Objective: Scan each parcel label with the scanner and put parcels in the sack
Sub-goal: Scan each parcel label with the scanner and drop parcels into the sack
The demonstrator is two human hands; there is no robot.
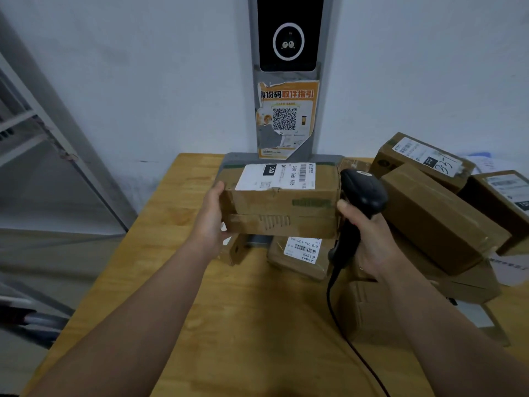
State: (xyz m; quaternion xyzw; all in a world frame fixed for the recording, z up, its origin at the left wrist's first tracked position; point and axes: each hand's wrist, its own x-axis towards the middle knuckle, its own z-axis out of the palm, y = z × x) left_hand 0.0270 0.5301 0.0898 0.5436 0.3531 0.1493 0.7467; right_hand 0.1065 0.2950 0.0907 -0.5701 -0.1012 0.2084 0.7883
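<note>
A person at a wooden table [177, 296] holds a cardboard parcel [280, 207] clear of the surface. The left hand [210, 213] grips the parcel's left end, thumb along the near edge and the fingers curled round out of sight. A white shipping label [276, 176] marked "060" lies face up on the parcel's top. The right hand [369, 245] is wrapped round the grip of a black handheld scanner [362, 193], held upright just beside the parcel's right end, with the thumb resting near the box's corner. Whether the scanner's head touches the cardboard is hard to tell from this angle. A black cable [333, 305] trails from the handle down across the table toward the near edge.

Directly beneath the held parcel, a smaller parcel [297, 256] lies flat on the table, its barcode label [305, 249] facing up. To the right, more boxes are heaped together: a long plain box [438, 216] tilted across the pile, a box with a handwritten label [420, 159] behind it, and a darker box [501, 196] at the far right. Another carton [369, 310] sits under the right wrist.

Against the wall behind stands a grey post [315, 110] carrying a black screen [289, 32] and a torn orange poster [287, 118] with a QR code. A metal shelf frame [43, 133] stands at left.
</note>
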